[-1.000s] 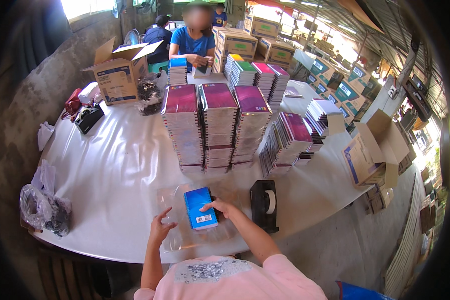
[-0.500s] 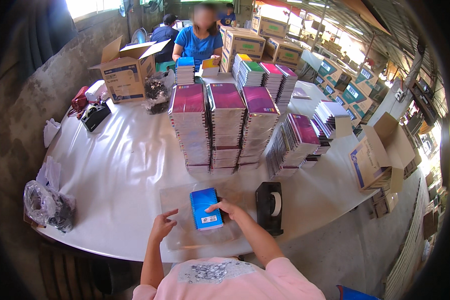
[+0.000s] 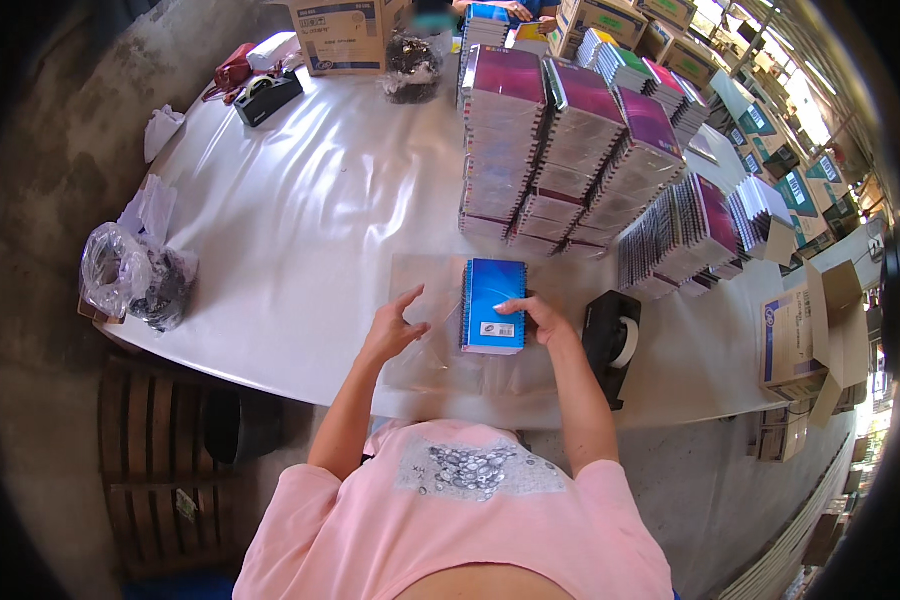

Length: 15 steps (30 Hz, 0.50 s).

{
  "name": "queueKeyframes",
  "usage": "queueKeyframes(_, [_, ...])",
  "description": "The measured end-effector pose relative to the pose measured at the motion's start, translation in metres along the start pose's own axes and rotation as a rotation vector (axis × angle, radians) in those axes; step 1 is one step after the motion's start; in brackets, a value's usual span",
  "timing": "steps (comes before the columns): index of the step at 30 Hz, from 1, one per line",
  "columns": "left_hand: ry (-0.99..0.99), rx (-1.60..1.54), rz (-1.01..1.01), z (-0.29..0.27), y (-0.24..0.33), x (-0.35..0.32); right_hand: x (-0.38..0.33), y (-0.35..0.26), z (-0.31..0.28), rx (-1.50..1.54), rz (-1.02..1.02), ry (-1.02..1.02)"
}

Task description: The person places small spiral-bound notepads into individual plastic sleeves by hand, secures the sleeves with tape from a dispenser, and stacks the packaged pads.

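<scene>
One view only, worn on the person's head and tilted steeply down over their own chest and forearms, which enter from six o'clock. It faces forward across the white table [image 3: 300,220], whose near edge curves through the lower middle. The left hand [image 3: 390,335] and right hand [image 3: 540,318] sit close, just below centre. Farther off, toward twelve and one o'clock, stand the notebook stacks [image 3: 560,150]. The fisheye bends straight edges and darkens the rim, so things at three o'clock, probably cartons [image 3: 805,330], read poorly. No second view shares the scene.
</scene>
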State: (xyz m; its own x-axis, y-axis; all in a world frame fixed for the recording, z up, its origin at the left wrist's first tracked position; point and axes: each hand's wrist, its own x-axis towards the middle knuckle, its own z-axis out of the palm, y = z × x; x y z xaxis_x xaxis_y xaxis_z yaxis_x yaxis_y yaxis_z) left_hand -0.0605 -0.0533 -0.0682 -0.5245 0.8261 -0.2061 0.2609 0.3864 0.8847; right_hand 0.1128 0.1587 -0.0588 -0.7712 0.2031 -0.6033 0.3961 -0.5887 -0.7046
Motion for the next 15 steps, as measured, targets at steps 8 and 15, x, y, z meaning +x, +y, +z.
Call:
queueKeyframes(8, [-0.111, -0.084, 0.05, -0.001, 0.023, 0.0, 0.027, 0.009, 0.0, -0.112, 0.039, 0.084])
queueKeyframes(15, [-0.245, -0.294, 0.095, 0.032, 0.044, 0.014, 0.026, 0.006, 0.004, -0.137, 0.001, 0.077])
